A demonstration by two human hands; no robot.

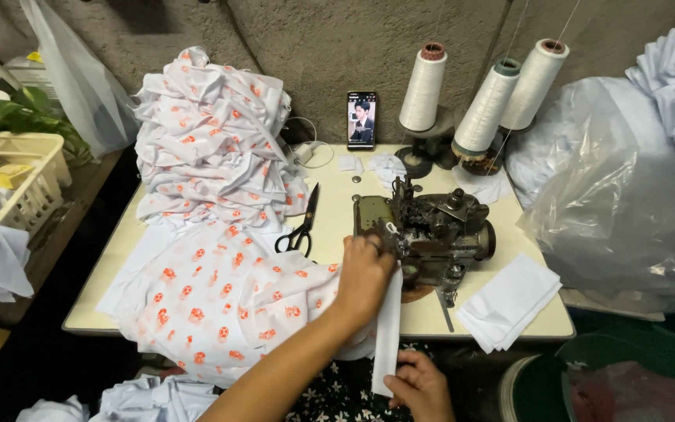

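Our left hand (363, 275) presses the white strip (387, 328) flat at the machine (431, 234) on the worktop (330, 227); our right hand (423, 384) pinches its lower end. Fingers this near the needle risk a nick, or the strip skewing.

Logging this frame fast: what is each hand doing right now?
Left hand: flat, pressing the white fabric strip at the dark metal sewing machine.
Right hand: closed on the strip's lower end.
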